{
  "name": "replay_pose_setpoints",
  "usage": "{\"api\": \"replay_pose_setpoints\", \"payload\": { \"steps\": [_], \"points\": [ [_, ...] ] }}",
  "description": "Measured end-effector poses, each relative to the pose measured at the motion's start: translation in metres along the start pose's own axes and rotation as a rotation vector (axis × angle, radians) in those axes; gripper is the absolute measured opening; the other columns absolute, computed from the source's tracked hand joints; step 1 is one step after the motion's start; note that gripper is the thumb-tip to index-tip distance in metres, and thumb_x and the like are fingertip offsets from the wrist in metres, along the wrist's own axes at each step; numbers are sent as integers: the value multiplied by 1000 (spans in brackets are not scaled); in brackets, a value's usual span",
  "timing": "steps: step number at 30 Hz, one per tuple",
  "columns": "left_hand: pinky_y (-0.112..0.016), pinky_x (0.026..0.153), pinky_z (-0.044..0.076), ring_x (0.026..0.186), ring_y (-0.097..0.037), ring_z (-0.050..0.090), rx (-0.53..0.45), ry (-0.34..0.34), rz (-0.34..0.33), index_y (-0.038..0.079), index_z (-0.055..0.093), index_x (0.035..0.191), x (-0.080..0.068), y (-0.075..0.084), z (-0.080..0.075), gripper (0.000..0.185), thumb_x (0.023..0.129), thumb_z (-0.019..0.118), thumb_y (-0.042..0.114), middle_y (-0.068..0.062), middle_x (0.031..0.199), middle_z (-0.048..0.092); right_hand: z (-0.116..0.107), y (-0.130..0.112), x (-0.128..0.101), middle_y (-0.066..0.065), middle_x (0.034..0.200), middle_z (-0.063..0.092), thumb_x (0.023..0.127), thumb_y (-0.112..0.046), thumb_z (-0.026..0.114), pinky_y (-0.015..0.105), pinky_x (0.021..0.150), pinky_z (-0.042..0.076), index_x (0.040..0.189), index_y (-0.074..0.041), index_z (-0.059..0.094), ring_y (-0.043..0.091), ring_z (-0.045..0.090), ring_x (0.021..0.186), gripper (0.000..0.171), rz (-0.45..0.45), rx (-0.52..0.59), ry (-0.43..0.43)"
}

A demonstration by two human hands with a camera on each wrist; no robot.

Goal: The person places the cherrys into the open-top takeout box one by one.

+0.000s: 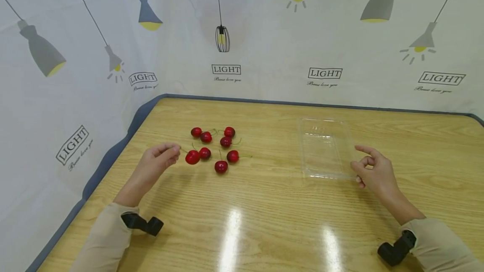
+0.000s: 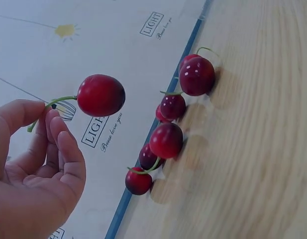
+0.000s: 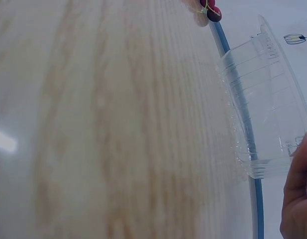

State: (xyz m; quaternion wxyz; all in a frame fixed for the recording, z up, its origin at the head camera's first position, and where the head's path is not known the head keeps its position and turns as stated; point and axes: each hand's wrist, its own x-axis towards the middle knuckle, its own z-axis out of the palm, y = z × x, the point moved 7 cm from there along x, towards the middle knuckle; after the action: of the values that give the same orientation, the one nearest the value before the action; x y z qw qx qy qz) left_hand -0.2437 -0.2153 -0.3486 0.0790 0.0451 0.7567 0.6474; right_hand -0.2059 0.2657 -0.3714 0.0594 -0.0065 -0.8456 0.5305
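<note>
far to the left of the clear container (image 1: pixel 321 154), a white cloth wall (image 1: pixel 34 108) printed with hanging lamps rises beside the tabletop (image 1: pixel 264 221); the same print runs on behind the container. next comes a tan left sleeve (image 1: pixel 103 238) with a black wrist device (image 1: pixel 141 223), to the left of the container and nearer the person. the left hand (image 1: pixel 155 167) is also left of the container, its fingers brought narrow in a pinch on a green stem (image 1: pixel 184 150). from that stem hangs a held cherry (image 1: pixel 192 157), raised off the tabletop, as the left wrist view shows. just right of it, between the left hand and the container, seven loose cherries (image 1: pixel 221 167) lie in a loose group, dark red and glossy, some of them touching and several with stems showing. then comes the container itself, see-through and rectangular, on the tabletop. at its right rim, the right hand (image 1: pixel 378 175) pinches the edge with thumb and bent finger, the index finger reaching out along it. farther right of the container and nearer the person is the right sleeve (image 1: pixel 440 238), with another black device (image 1: pixel 397 249).
</note>
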Motion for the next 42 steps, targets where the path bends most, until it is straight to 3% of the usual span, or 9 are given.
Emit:
{"api": "replay_pose_setpoints", "payload": {
  "steps": [3, 7, 21, 26, 33, 39, 42],
  "points": [
    [-19, 79, 44, 83, -8, 52, -93, -21, 12, 13, 59, 93, 0, 4, 3, 12, 90, 53, 23, 3, 89, 55, 0, 1, 0, 0, 62, 50, 85, -3, 49, 27, 39, 44, 130, 9, 32, 13, 50, 42, 49, 4, 4, 0],
    [-20, 79, 44, 83, -7, 52, -125, -39, 22, 15, 59, 93, 3, 8, 7, 9, 90, 53, 21, 1, 92, 55, 0, 1, 0, 0, 62, 50, 85, -3, 49, 27, 39, 44, 130, 9, 32, 13, 50, 43, 49, 8, 12, 0],
    [-29, 84, 43, 88, -12, 53, 88, -78, 21, 4, 55, 102, 20, 21, 27, 28, 88, 55, 28, -2, 95, 55, 0, 2, 1, 1, 63, 50, 86, -4, 50, 27, 39, 44, 131, 7, 32, 13, 50, 43, 50, 1, -14, 3],
    [-39, 89, 40, 91, -16, 54, 135, -117, 29, 0, 54, 105, 26, 25, 37, 35, 88, 55, 31, -7, 101, 55, -1, 1, 0, 1, 63, 50, 86, -5, 50, 28, 39, 44, 131, 7, 32, 13, 49, 43, 50, 7, -27, 9],
    [-39, 89, 40, 95, -20, 55, 195, -173, 48, 1, 55, 105, 32, 34, 52, 34, 86, 57, 30, -9, 104, 57, -1, 1, 0, 1, 63, 50, 86, -6, 50, 29, 39, 44, 131, 6, 32, 13, 49, 43, 50, 14, -30, 7],
    [-46, 87, 40, 98, -31, 54, 235, -199, 80, 1, 57, 103, 37, 43, 66, 30, 86, 58, 26, -15, 102, 58, -1, 2, -1, 2, 63, 50, 86, -4, 49, 29, 39, 44, 131, 6, 32, 14, 50, 43, 50, 13, -18, 1],
    [-41, 83, 43, 97, -33, 53, 264, -208, 108, 1, 58, 101, 40, 49, 73, 28, 86, 58, 25, -13, 97, 60, -1, 1, -1, 1, 63, 49, 85, -3, 49, 29, 39, 44, 131, 7, 31, 14, 50, 43, 50, 11, -13, 0]
  ]
}}
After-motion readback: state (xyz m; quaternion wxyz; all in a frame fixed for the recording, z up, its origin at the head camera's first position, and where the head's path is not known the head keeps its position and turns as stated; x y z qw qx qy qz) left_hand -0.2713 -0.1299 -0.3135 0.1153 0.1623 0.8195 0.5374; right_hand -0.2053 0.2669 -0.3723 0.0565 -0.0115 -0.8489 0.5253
